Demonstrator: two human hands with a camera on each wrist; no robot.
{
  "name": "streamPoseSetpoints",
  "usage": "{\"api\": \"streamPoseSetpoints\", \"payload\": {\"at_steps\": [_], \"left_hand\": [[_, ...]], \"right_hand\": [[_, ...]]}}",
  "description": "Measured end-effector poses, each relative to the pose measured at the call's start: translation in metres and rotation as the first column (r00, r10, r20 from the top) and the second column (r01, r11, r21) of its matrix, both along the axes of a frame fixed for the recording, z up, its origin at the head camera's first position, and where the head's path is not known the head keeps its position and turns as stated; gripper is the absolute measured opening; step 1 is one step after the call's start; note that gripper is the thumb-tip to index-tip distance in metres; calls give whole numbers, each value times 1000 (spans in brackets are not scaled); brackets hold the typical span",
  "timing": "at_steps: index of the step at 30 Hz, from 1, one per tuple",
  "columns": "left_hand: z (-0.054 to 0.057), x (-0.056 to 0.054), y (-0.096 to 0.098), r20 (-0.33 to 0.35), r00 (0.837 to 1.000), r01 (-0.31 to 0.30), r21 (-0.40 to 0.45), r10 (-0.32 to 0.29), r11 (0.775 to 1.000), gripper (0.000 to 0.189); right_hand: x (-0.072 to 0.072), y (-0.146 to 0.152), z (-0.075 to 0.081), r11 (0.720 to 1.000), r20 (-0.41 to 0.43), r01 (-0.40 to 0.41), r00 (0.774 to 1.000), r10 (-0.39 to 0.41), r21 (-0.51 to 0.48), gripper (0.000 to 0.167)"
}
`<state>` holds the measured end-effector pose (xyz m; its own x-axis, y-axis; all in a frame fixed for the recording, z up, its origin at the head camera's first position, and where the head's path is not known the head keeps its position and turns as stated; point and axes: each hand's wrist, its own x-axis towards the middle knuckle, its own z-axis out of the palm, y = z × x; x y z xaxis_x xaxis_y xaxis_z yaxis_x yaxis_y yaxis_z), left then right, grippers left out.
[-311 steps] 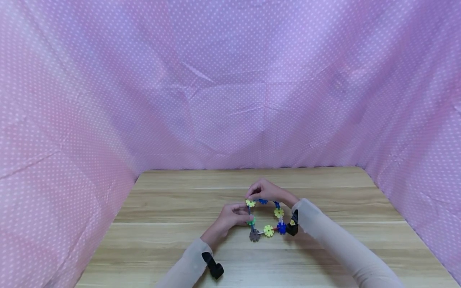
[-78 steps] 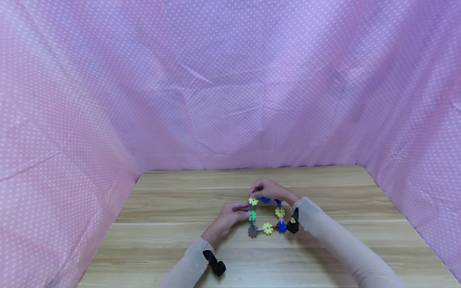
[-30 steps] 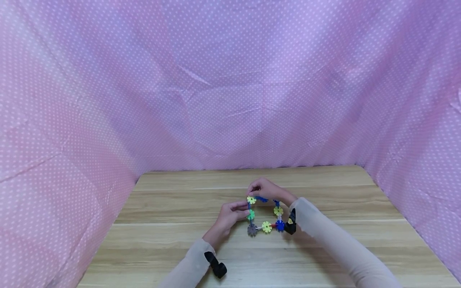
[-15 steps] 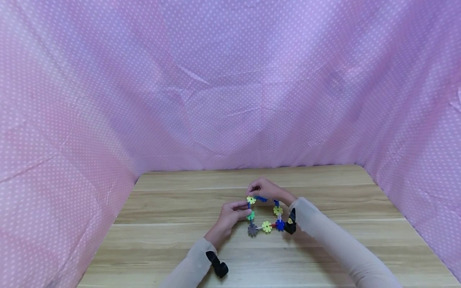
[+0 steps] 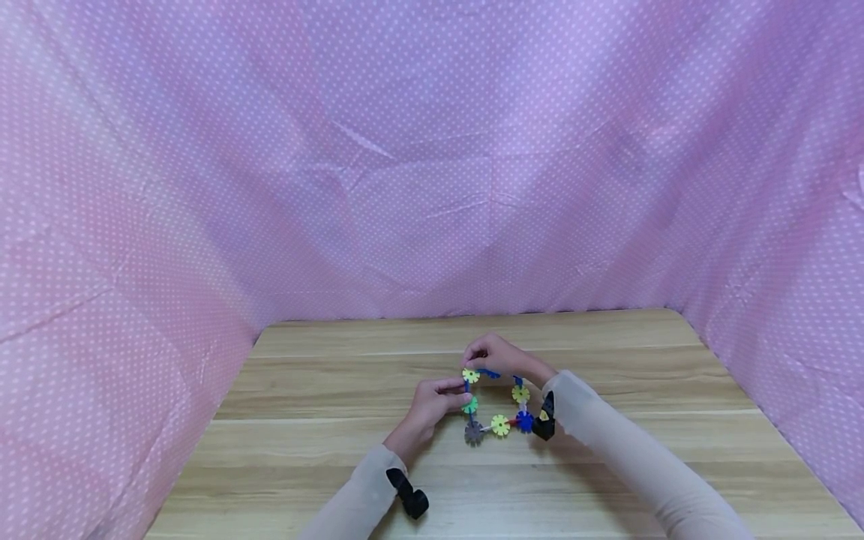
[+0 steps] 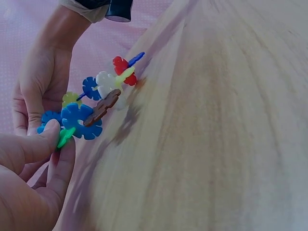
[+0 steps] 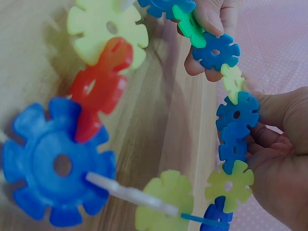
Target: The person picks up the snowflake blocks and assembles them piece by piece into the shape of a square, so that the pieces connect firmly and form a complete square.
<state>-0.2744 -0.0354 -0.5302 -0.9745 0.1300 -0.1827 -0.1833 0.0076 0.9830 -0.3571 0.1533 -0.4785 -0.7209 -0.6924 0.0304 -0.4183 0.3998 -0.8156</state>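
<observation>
Plastic snowflake discs, slotted edge to edge, form a roughly square loop between my two hands. On its left side my left hand [image 5: 430, 403] pinches a green snowflake disc [image 6: 66, 137] between thumb and fingers. My right hand [image 5: 496, 354] reaches over the far side, its fingertips at the yellow corner disc [image 5: 471, 375]. In the right wrist view, its thumb and fingers grip a blue snowflake disc [image 7: 248, 108]. A brown disc [image 6: 102, 108] marks the near left corner, a dark blue disc [image 7: 33, 159] the near right, with a red disc [image 7: 103, 79] linked beside it.
The wooden table [image 5: 324, 375] spreads under the loop, which casts a shadow on it. Pink dotted cloth [image 5: 432, 187] hangs behind the table and along both sides. Black straps with small cameras [image 5: 413, 501] sit on both wrists.
Compared with ten seconds ago, the loop sits slightly farther forward and my left thumb covers less of the green disc. Over the last second both hands have barely moved.
</observation>
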Motion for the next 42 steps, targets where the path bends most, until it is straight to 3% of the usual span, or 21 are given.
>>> {"api": "streamPoseSetpoints", "payload": {"at_steps": [7, 17, 25, 36, 42], "left_hand": [[3, 2, 1, -10, 1000, 6, -14, -7, 1000, 37], [-1, 3, 0, -8, 998, 55, -41, -55, 998, 37], [-1, 7, 1, 0, 997, 72, -24, -72, 997, 38], [-3, 2, 3, 22, 999, -23, -48, 24, 999, 32], [-3, 0, 2, 0, 999, -45, -41, 45, 998, 34]], "right_hand": [[0, 2, 2, 1000, -14, -12, 1000, 12, 20, 15], [-1, 6, -3, 999, -5, -49, 999, 49, -17, 16], [-4, 8, -6, 1000, 27, -28, 999, 28, 13, 16], [-8, 12, -13, 999, 21, 3, 1000, -4, 37, 17], [-12, 12, -15, 999, 41, 22, 999, -24, 48, 16]]}}
